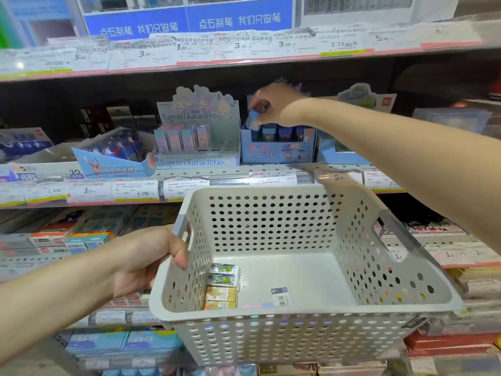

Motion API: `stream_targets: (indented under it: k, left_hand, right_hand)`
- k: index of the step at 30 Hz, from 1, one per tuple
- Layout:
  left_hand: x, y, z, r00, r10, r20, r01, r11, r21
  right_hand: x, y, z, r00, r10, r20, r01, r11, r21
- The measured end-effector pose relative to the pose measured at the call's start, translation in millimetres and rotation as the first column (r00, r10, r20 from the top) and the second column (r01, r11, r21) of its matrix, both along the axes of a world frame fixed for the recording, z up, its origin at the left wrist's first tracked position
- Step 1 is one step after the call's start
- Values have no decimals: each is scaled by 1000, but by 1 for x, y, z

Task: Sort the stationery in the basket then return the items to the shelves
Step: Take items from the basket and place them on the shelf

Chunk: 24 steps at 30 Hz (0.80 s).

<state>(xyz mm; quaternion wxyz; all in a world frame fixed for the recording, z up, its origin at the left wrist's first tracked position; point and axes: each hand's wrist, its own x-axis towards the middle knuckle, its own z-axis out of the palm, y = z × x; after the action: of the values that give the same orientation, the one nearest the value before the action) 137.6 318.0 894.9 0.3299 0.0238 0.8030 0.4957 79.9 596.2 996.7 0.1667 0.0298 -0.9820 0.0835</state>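
Upper centre of frame, my right hand (pixel 267 104) pinches a small blue box (pixel 254 119), long axis tilted, directly over its display carton (pixel 279 147), while my left hand (pixel 151 256) grips the basket (pixel 271 335) handle, erasers (pixel 222 286) remaining inside lower left.

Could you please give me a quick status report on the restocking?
Left hand grips basket. Right hand lowering blue item into blue display box. Erasers remain. Nothing blocking.
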Motion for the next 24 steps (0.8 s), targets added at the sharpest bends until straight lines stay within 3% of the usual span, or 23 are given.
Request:
stream_targets:
  k: [6, 24]
  left_hand:
    - [-3, 1, -2, 999, 12, 40, -12, 1000, -1]
    - [10, -7, -5, 1000, -27, -5, 28, 996, 90]
  right_hand:
    - [-8, -1, -4, 999, 15, 48, -15, 1000, 18]
    - [-10, -9, -21, 999, -26, -20, 27, 996, 89]
